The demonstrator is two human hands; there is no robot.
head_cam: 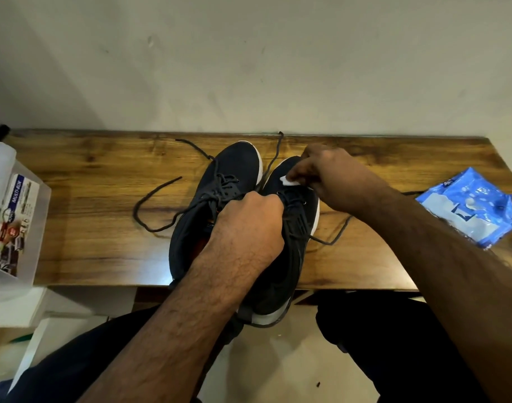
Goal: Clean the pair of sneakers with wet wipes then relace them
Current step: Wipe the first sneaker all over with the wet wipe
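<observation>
Right now, by parts:
Left hand (250, 219): curled round the tongue and lace area of the right-side sneaker (289, 228), gripping it from above.
Right hand (326, 173): pinching a small white wet wipe (289, 181) between fingertips, pressed to the toe of the same sneaker.
Right-side sneaker: dark navy, white sole, toe toward the wall, heel hanging past the near edge of the wooden table (103, 228).
Left-side sneaker (219, 181): same make, just beside and touching the other, flat on the table, partly under the left forearm.
Laces (153, 199): dark grey, undone, trailing loose over the wood on both sides.
Wipes pack (469, 207): blue (crumpled), on the table at far right, well apart from the shoes.
Plastic box (10, 216): clear, labelled, at the table's left end.
</observation>
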